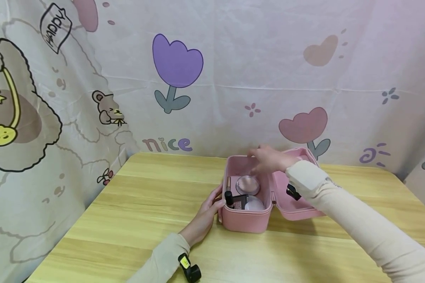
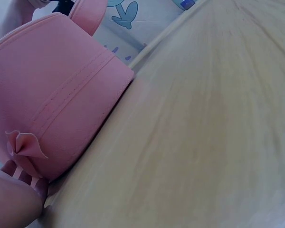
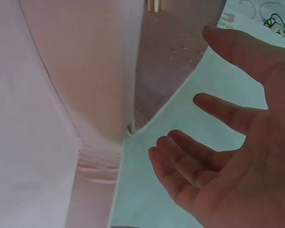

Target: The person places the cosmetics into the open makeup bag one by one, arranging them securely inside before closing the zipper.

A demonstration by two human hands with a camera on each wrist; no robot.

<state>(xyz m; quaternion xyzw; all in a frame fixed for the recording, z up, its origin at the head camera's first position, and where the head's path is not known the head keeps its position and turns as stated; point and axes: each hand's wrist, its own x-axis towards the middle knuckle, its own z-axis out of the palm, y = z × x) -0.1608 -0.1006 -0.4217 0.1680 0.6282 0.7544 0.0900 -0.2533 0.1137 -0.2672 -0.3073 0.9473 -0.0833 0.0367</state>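
Observation:
A pink makeup case (image 1: 246,222) stands on the table with its lid (image 1: 293,212) folded out to the right. In it lie a round clear-lidded compact (image 1: 248,185), a lipstick-like tube with a black end (image 1: 228,196), a dark square compact (image 1: 239,203) and a pale round item (image 1: 254,204). My left hand (image 1: 207,216) rests along the case's left wall, thumb at the rim; in the left wrist view its fingertips are beside a pink bow (image 2: 27,145). Over the case's back right part, my right hand (image 1: 270,158) holds nothing, its fingers apart in the right wrist view.
The wood-grain table (image 1: 156,188) extends on both sides of the case. Behind it hangs a printed cloth (image 1: 241,59), with another stretch along the left. A small black object (image 1: 293,192) shows against the lid by the right sleeve. My left wrist wears a black device (image 1: 190,269).

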